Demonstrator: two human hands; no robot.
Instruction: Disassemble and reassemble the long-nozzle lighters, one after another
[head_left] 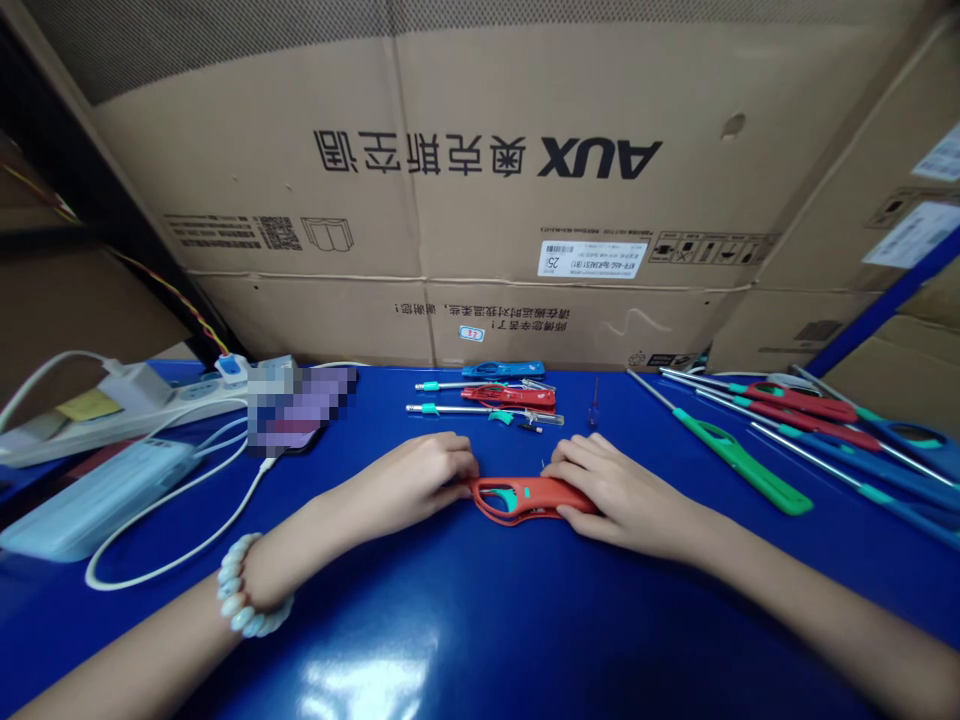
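Note:
A red long-necked lighter's handle with a looped trigger opening and a teal trigger inside lies low over the blue table in front of me. My left hand pinches its left, looped end; the fingertips partly hide what they grip. On the other end, my right hand is closed, thumb below and fingers over the top. Just beyond are a red handle shell, a blue handle shell, metal lighter tubes with teal pieces, and a small screwdriver standing near my right hand.
To the right lie a green lighter and several red and blue lighters. At left are a phone, a light-blue power bank, a white cable and a power strip. A cardboard wall stands behind.

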